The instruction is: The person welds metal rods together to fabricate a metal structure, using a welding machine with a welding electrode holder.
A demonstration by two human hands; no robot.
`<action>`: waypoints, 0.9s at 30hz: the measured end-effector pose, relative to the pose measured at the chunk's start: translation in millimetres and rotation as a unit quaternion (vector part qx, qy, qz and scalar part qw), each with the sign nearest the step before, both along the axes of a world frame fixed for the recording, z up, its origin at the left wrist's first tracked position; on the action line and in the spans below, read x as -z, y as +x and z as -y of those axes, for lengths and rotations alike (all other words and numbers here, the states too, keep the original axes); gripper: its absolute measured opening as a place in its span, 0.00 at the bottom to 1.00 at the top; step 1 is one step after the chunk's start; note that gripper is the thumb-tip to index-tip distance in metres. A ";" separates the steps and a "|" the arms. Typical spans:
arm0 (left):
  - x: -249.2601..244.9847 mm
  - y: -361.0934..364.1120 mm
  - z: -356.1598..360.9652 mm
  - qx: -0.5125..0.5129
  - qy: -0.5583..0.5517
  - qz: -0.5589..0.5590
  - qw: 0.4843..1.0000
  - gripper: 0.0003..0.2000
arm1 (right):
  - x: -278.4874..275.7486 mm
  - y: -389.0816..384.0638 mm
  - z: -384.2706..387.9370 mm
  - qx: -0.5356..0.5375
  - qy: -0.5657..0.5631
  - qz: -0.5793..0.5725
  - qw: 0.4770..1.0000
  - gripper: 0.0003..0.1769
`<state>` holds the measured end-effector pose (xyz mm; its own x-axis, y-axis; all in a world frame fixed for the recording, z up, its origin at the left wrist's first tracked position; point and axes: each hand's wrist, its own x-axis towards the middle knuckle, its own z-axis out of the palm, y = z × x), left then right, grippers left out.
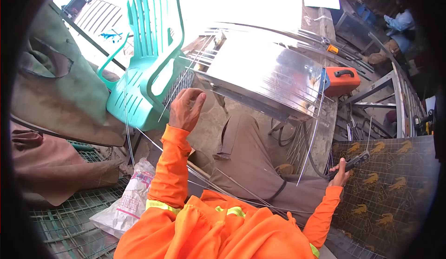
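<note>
My left hand is raised in front of the green plastic chair, its fingers curled and the thumb beside them; whether anything small is between them is hidden. At the right, my right hand grips a black electrode holder, with a thin rod standing up from its jaws. A shiny metal sheet box lies ahead of my knees. Long thin metal rods rest across my lap.
An orange machine stands at the metal box's right end. A patterned dark board is at the right, a white sack at the lower left. Green wire mesh lies below. Another person sits at the upper right.
</note>
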<state>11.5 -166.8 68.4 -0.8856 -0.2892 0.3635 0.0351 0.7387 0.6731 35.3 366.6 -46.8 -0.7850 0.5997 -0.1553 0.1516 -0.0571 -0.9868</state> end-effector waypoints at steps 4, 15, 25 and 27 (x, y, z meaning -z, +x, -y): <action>2.4 8.7 59.4 -0.080 -0.060 0.013 0.995 0.14 | -8.0 1.3 5.2 0.015 -0.019 0.017 1.000 0.16; 32.3 29.0 114.3 -0.083 0.053 0.224 0.970 0.29 | -11.5 -1.4 15.1 0.005 -0.008 0.019 1.000 0.14; 24.2 23.2 104.7 -0.029 0.183 0.229 0.956 0.26 | -2.3 -3.3 7.7 0.004 -0.021 0.024 0.999 0.15; 27.7 22.1 107.0 -0.040 0.178 0.220 0.958 0.24 | -0.9 -2.7 4.8 -0.003 -0.017 0.024 1.000 0.15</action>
<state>33.6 -273.8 40.7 -0.9007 -0.3984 -0.1731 -0.3561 0.4489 0.8196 32.6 361.8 -45.9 -0.7801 0.5883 -0.2128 0.1982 -0.0902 -0.9760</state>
